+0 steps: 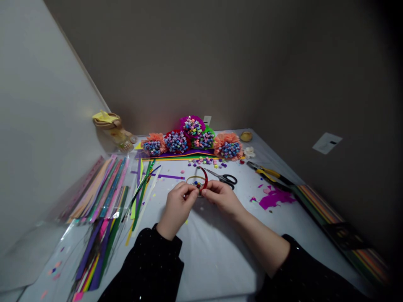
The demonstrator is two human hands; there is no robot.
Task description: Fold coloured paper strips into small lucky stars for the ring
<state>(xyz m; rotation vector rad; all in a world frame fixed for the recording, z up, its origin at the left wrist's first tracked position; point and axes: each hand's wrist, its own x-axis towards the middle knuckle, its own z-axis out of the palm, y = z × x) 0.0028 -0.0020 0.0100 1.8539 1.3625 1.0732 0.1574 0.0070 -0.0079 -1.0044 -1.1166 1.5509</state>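
Observation:
My left hand (178,205) and my right hand (222,197) meet over the white table (217,247), fingers pinched together on a thin red paper strip (204,178). The strip curls up and back in a loop between the two hands. Under the loop lies a small yellowish ring (193,181) with several tiny coloured paper stars inside. Black-handled scissors (225,178) lie just beyond my right hand.
Several paper flower bouquets (192,140) filled with tiny stars stand at the back, loose stars (206,161) before them. Packs of coloured paper strips (100,191) lie left, pliers (267,172) and purple paper scraps (273,199) right, striped paper sheets (340,224) along the right edge.

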